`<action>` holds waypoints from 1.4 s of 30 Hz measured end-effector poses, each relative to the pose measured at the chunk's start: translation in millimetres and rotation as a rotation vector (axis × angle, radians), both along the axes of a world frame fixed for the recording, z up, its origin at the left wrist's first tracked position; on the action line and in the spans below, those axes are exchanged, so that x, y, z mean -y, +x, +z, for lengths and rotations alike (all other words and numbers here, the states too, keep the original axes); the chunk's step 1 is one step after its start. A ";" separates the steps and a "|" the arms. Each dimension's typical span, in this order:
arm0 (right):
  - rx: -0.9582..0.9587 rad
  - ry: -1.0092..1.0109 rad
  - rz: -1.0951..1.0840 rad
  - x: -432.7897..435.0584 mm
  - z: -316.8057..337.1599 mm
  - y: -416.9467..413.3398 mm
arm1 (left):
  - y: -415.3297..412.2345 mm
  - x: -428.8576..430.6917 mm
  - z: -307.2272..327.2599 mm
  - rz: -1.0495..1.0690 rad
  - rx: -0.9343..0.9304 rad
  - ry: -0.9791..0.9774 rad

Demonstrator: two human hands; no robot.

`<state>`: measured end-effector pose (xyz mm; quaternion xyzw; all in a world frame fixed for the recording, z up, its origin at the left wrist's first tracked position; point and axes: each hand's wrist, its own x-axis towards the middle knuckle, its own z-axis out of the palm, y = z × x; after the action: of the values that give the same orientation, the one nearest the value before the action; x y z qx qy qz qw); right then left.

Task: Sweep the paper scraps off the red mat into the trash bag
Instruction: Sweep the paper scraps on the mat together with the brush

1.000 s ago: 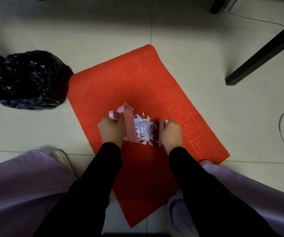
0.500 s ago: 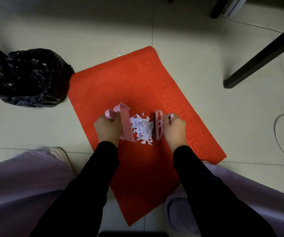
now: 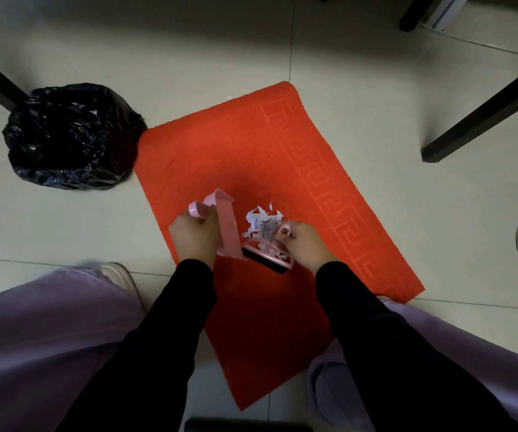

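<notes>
Gathering step here: the left hand (image 3: 193, 236) grips the small pink plastic dustpan (image 3: 228, 226) by its handle, tipped up on edge. The right hand (image 3: 306, 244) clutches the pink hand brush with black bristles (image 3: 267, 258), touching the pan. The white paper scraps (image 3: 260, 221) sit heaped mid-way on the red embossed mat (image 3: 251, 151). Next, I'd say, brush them into the pan, then carry it to the black plastic trash bag (image 3: 70, 135) beside the mat's far corner.

A black furniture leg (image 3: 482, 110) stands on the pale tiled floor (image 3: 376, 73), with a thin cable (image 3: 517, 244) curling at the right.
</notes>
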<state>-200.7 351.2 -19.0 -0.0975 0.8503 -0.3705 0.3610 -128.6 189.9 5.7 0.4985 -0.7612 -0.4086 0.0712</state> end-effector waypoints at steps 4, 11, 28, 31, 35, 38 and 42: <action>-0.039 0.054 0.039 1.1 -2.7 -11.6 | 0.2 1.7 -5.2 0.006 -0.002 -0.016; -0.085 0.072 0.059 2.3 8.3 -24.7 | -1.5 4.5 -3.5 0.014 -0.008 -0.010; -0.217 -0.024 -0.168 16.9 16.9 -15.0 | 0.4 9.2 3.9 -0.006 -0.027 -0.051; -0.172 -0.049 -0.170 31.6 6.4 -2.3 | 0.6 12.0 -1.9 0.005 -0.024 -0.055; -0.124 -0.047 -0.163 42.2 -9.6 6.5 | 2.2 16.1 -6.9 -0.001 -0.016 -0.061; -0.087 -0.029 -0.214 35.2 -14.9 6.0 | 3.1 17.2 -7.6 0.005 0.010 -0.048; -0.103 -0.030 -0.259 26.3 -9.0 3.8 | 3.2 15.3 -6.5 0.006 0.018 -0.050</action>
<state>-196.8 324.9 -28.1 -0.0111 0.8675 -0.4210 0.2648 -125.3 174.6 -0.7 0.5024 -0.7704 -0.3848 0.0777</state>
